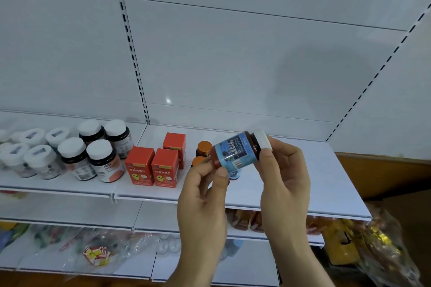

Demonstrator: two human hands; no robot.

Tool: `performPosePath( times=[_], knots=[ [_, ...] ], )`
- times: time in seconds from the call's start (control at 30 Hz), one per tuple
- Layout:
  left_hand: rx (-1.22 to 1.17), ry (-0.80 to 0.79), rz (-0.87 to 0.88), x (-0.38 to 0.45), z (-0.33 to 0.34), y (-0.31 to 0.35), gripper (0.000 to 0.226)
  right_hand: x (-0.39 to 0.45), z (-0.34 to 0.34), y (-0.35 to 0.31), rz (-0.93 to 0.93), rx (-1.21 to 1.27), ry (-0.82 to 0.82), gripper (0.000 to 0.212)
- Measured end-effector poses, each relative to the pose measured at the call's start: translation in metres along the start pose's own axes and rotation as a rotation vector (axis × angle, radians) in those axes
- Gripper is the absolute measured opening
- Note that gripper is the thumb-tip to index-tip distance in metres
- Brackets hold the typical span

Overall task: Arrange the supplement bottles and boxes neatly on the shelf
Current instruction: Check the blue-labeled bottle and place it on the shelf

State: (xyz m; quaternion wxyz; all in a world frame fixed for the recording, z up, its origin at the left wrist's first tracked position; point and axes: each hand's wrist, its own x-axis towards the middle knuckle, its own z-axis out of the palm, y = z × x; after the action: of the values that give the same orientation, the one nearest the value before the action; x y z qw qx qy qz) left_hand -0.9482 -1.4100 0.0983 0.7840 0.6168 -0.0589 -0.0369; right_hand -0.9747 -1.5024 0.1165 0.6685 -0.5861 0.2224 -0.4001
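Blue-labelled, white-capped amber bottle point(238, 150) tilted sideways above the white shelf point(303, 193).

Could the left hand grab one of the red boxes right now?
Probably not yet. The left hand already pinches the bottom of the blue-label bottle, which the right hand holds by its cap end. The red boxes stand uncovered just beside it, so once that grip lets go, the way looks free.

This is a shop aisle. White metal shelves point(291, 202) hang from a panelled back wall point(233, 58) with slotted uprights point(134, 53). To the left of the fingers point(221, 173), goods stand grouped by kind: red boxes point(152, 165), white-capped bottles point(98, 149) and jars point(35, 154). Below the fingers, lower shelves hold bagged snacks point(245, 220) and packets in clear plastic point(95, 251).
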Motion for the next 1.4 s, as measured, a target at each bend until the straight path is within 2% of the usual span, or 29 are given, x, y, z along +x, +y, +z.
performPosePath(
  times=[0.1,0.23,0.3,0.57,0.63,0.73,0.9,1.1,1.23,1.33,1.4],
  knots=[
    [-0.017,0.005,0.02,0.003,-0.001,0.0,0.026,0.0,0.004,0.003,0.012,-0.043,0.011,0.008],
    [-0.006,0.013,0.04,0.006,-0.004,0.0,0.03,-0.003,0.007,0.003,0.022,-0.03,0.021,0.02],
    [0.025,0.033,0.041,0.007,-0.006,-0.001,0.034,-0.004,0.008,0.005,0.028,0.013,0.015,0.012],
    [-0.063,0.007,0.102,0.015,-0.006,-0.005,0.023,-0.001,0.011,0.006,0.01,-0.051,0.028,0.014],
    [-0.03,0.025,0.075,0.015,-0.006,-0.005,0.028,-0.001,0.01,0.009,0.023,-0.013,0.017,0.011],
    [0.039,0.06,0.051,0.015,-0.005,0.001,0.039,0.0,0.01,0.009,0.023,0.032,0.005,0.017],
    [0.019,0.013,0.061,0.019,-0.005,-0.002,0.029,0.005,0.012,0.008,0.019,-0.037,0.061,0.008],
    [0.068,0.03,0.056,0.024,-0.004,-0.001,0.029,0.005,0.011,0.012,0.048,-0.012,0.001,0.015],
    [0.067,0.024,0.03,0.023,-0.003,-0.002,0.036,0.007,0.013,0.012,0.03,-0.056,0.048,0.012],
    [0.025,0.013,0.026,0.023,-0.002,-0.004,0.034,0.009,0.016,0.012,0.04,-0.082,0.057,0.026],
    [0.04,0.024,0.026,0.025,-0.002,-0.004,0.032,0.008,0.015,0.014,0.053,-0.068,0.031,0.021]
  ],
)
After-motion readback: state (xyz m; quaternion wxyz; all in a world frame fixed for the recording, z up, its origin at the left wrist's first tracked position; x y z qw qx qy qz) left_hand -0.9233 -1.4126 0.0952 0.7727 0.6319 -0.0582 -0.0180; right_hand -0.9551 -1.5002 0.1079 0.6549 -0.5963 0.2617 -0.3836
